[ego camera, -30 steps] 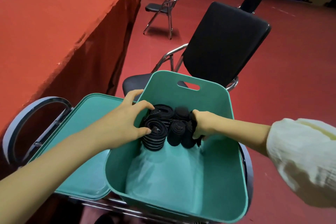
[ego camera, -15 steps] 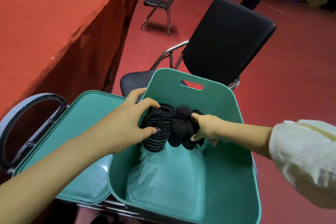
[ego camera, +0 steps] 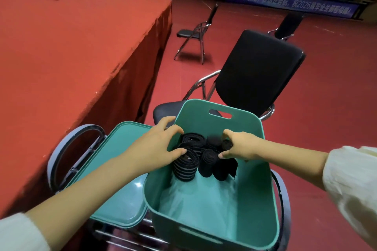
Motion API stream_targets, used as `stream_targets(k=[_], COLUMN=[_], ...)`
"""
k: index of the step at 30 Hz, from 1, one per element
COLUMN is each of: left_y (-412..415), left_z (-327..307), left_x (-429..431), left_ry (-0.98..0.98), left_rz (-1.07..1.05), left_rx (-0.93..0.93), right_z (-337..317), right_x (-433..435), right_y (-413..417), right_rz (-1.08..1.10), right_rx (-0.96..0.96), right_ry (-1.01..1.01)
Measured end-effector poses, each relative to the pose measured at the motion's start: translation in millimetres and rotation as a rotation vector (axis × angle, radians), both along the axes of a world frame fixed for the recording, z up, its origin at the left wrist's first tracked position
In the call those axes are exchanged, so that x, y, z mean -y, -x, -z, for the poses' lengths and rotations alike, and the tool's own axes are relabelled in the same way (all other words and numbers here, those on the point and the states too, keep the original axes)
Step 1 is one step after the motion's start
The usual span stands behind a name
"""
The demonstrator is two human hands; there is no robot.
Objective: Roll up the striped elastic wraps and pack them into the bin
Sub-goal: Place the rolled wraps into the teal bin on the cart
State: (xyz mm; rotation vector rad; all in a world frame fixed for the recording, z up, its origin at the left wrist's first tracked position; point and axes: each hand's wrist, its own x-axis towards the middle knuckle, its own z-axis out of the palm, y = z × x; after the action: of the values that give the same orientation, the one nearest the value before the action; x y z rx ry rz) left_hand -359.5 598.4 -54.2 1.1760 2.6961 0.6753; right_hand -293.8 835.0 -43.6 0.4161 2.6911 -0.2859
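Now both hands are down in the teal bin, whose long axis runs from the person towards the far side, with a slot handle in its far wall. The wraps are bunched against the far end of the bin, and its near half shows only bare floor. They stand on end, leaning slightly, with their long axes running up and down and their spiral ends turned up towards the camera. The striped wrap, black with thin pale bands, is at the near-left of the bunch. A plain black wrap touches it on the right. More dark rolls sit behind and to the right, too dark to count. The left hand reaches over the bin's left wall with its fingers curled. Its thumb lies on the top edge of the striped wrap and its index finger hooks over the roll behind, so it clasps the left side of the bunch. The right hand comes in from the right wall, also curled. Its thumb and fingers pinch the dark rolls at the right of the bunch. A cream sleeve covers that arm above the wrist. A teal lid lies just beside the bin on the left, inner face up. Beyond the bin's far end stands a black chair, and a red stage fills the left.
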Motion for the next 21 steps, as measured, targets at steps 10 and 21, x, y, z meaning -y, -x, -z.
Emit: stream_targets(k=[10, 21], left_y=[-43.7, -112.7], left_z=[-49.6, -91.4], left_x=[35.4, 172.5], left_ry=[0.027, 0.188], left_rz=[-0.047, -0.397], left_rx=[-0.159, -0.274], right_z=[-59.3, -94.1], right_x=[27.3, 167.1], right_y=[-36.6, -33.0], right_rz=[-0.235, -0.626], right_rx=[-0.283, -0.476], right_ry=[0.078, 0.166])
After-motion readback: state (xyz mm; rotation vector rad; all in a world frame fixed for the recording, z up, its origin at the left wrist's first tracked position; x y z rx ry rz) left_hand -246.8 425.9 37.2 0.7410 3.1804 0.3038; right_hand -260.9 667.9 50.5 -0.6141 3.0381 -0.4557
